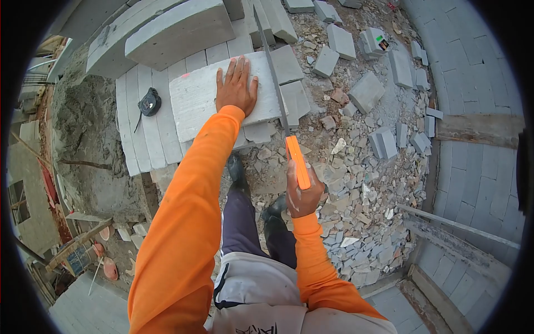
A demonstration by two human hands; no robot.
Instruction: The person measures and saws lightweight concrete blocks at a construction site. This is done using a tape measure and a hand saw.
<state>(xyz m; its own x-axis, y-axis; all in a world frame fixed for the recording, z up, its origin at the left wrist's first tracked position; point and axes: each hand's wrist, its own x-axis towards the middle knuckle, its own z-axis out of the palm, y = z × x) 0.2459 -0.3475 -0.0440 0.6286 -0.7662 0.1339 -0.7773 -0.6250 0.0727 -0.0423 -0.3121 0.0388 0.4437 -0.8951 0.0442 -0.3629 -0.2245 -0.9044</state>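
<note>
My left hand point(237, 86) lies flat on a white lightweight block point(192, 106), fingers stretched out and pointing away from me. The block rests on a stack of grey blocks point(156, 139). In my right hand point(304, 192) is the orange handle of a hand saw point(297, 161), with the fingers wrapped round it. Its long blade runs away from me along the right end of the white block, close beside that edge. Left of the block, a black tape measure point(149, 102) sits on the stack with a short piece hanging out.
Larger blocks point(181, 33) stand behind the white one. Broken pieces and rubble point(356, 222) cover the ground to the right, with offcut blocks point(367, 92) among them. A grey block wall point(473, 72) rises at far right. Wet mortar point(83, 122) lies left, and my boots point(238, 172) stand below the stack.
</note>
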